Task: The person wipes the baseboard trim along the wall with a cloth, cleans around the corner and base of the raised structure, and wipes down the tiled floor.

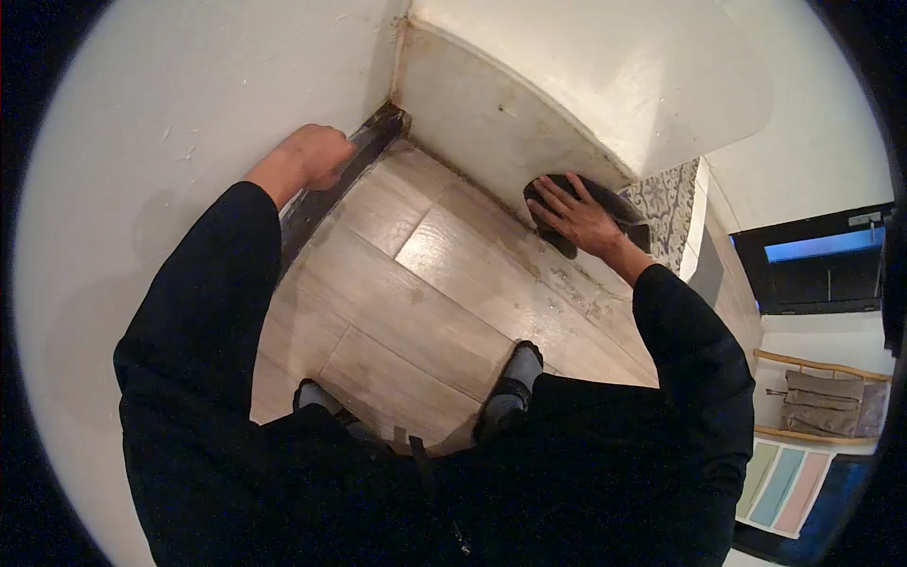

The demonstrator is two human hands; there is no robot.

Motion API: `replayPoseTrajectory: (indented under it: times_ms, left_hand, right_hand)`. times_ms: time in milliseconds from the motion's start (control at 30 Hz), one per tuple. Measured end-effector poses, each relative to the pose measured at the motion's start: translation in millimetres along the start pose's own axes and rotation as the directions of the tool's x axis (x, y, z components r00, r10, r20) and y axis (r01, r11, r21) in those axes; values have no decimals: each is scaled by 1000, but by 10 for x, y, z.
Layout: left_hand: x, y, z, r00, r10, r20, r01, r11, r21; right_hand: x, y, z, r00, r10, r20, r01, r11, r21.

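My left hand (316,156) is closed in a fist beside the dark skirting strip (331,194) at the foot of the left wall. Whether anything is inside that fist is hidden. On the other side, my right hand (586,222) lies over dark, rounded, shoe-like items (605,200), its fingers spread across them and its thumb side partly hidden. These items are by the low white wall panel (510,109), just above the floor; their exact kind is not clear.
Wood-look tiles (406,293) cover the floor, with stains along the panel's base. My feet in sandals (510,392) stand on it. A patterned tiled step (666,208) adjoins on the right. Farther right are a wooden rack with a brown cloth bag (820,411) and a pastel drawer unit (782,487).
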State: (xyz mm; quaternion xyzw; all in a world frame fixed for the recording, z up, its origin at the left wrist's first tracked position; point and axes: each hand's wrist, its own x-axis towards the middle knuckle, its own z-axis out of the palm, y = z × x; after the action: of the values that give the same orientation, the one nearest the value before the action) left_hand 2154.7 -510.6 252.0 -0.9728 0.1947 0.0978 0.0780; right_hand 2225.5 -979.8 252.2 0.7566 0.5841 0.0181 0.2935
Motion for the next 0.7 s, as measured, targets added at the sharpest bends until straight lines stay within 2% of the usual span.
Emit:
replayPoseTrajectory:
  times_ms: [100,200,300,400,500,600,700]
  left_hand:
    - [45,-52,47,999,25,34,-24,999,-26]
    - [69,-70,60,998,14,66,-14,1000,0]
    - [88,-134,121,999,34,36,-36,998,58]
    - [-7,-188,108,972,132,-195,-122,990,65]
    - [21,-174,112,987,161,-25,-156,979,133]
    - [34,-183,157,979,142,-147,-125,985,118]
    - [63,-166,135,979,114,-168,-100,991,91]
  right_hand:
    - [52,-16,149,997,-32,-67,31,999,-7]
    - [137,-26,261,987,-57,-153,75,990,118]
    - [272,-69,389,985,-94,-144,96,995,3]
    - [388,-90,466,983,-127,-129,127,992,-7]
    - [529,-87,513,974,-183,-136,174,982,-74]
    - [705,-113,508,982,-181,-50,181,983,-9]
    - [910,-101,478,980,-179,-81,180,984,-1]
